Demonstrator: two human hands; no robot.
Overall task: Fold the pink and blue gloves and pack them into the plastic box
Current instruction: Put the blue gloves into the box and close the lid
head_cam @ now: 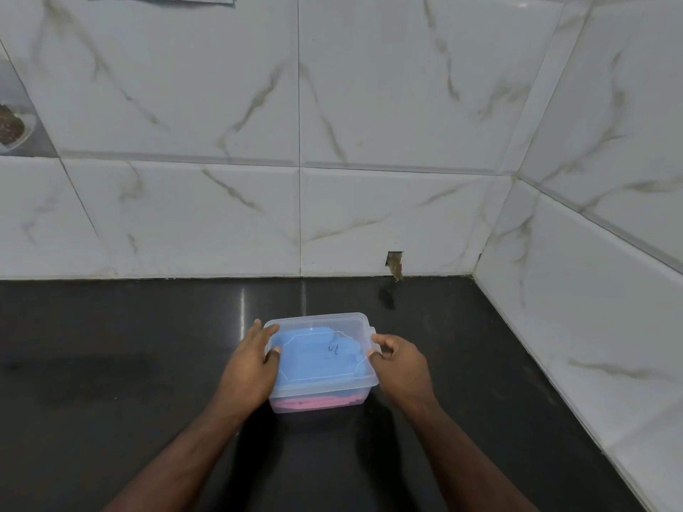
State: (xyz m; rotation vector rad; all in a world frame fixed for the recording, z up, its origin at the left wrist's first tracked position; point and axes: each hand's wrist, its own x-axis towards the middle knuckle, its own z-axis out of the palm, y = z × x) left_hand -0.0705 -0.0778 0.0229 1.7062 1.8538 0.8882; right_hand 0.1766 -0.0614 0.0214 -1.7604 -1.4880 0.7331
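On the dark counter (111, 364), both gloves are lying inside the plastic box (321, 397), and the left hand (251, 367) and right hand (401, 364) are gripping its lid (318, 327), seemingly closing it.

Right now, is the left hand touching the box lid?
Touching. Head view: the left hand lies against the lid's left edge, fingers and thumb on it with no visible gap.

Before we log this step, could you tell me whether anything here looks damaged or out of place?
One thing: a chipped hole in the wall tile just above the dark counter, with brownish residue below it. The plastic box sits level, lid on, gloves inside.
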